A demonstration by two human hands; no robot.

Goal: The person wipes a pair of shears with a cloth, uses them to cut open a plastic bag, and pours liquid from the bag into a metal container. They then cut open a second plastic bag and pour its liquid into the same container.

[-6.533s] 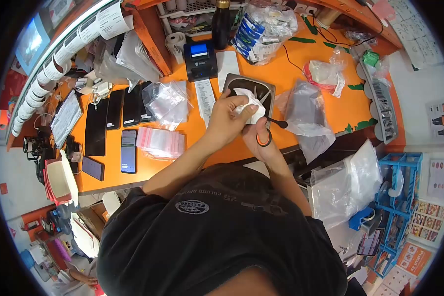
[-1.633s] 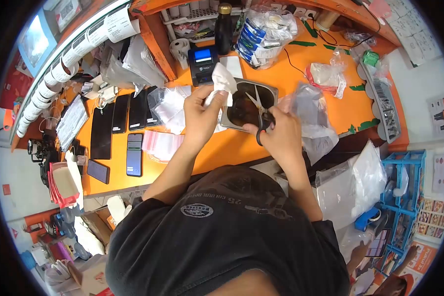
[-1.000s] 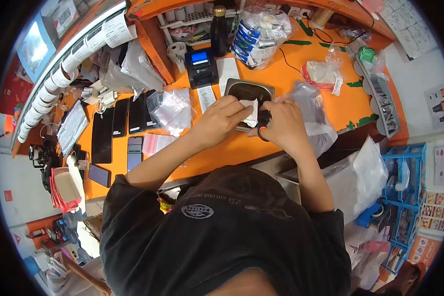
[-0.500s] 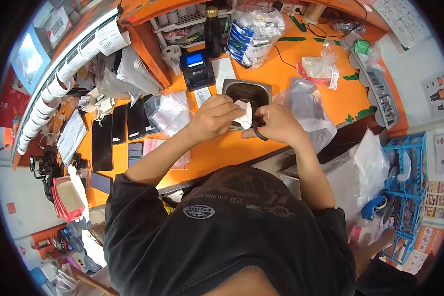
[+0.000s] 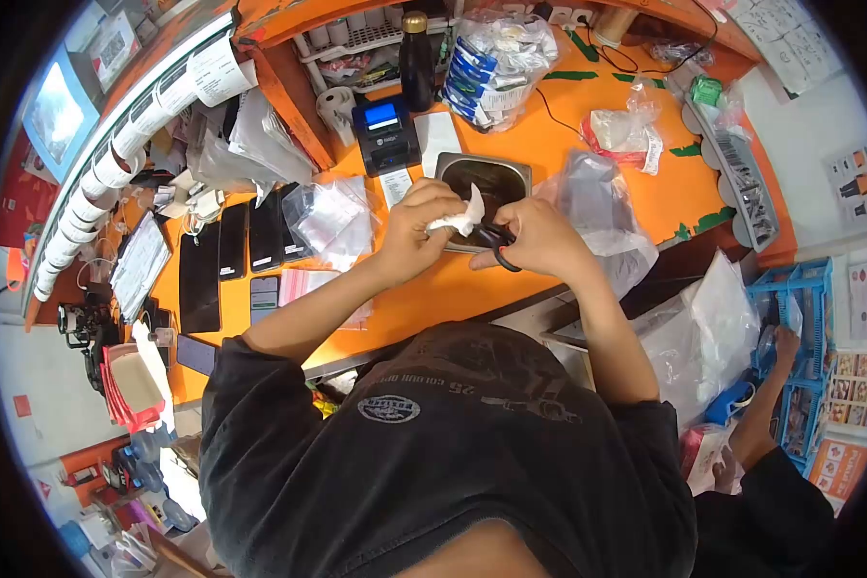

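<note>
My left hand (image 5: pixel 418 227) pinches a crumpled white piece of paper or tissue (image 5: pixel 471 214), its tip pointing up. In my right hand (image 5: pixel 547 237) is a pair of black-handled scissors (image 5: pixel 499 252), with a finger loop showing under the thumb. The scissors meet the white piece at its right side, and their blades are mostly hidden. Both hands are over the near rim of a rectangular metal container (image 5: pixel 522 174) on the orange table (image 5: pixel 424 292). Beside my right hand lies a clear plastic bag (image 5: pixel 592 197).
Behind the container stand a label printer (image 5: pixel 387 140), a dark bottle (image 5: pixel 415 67) and a bag of blue-and-white packets (image 5: pixel 482 82). Clear plastic sleeves (image 5: pixel 342 226) and several dark tablets lie leftward. At right, another person's arm (image 5: pixel 766 405) reaches to a blue rack (image 5: pixel 809 289).
The white piece has turned and bunched up, its tip now upright, and the scissors' angle has shifted slightly. At right, the other person's arm has reached up to the blue rack.
</note>
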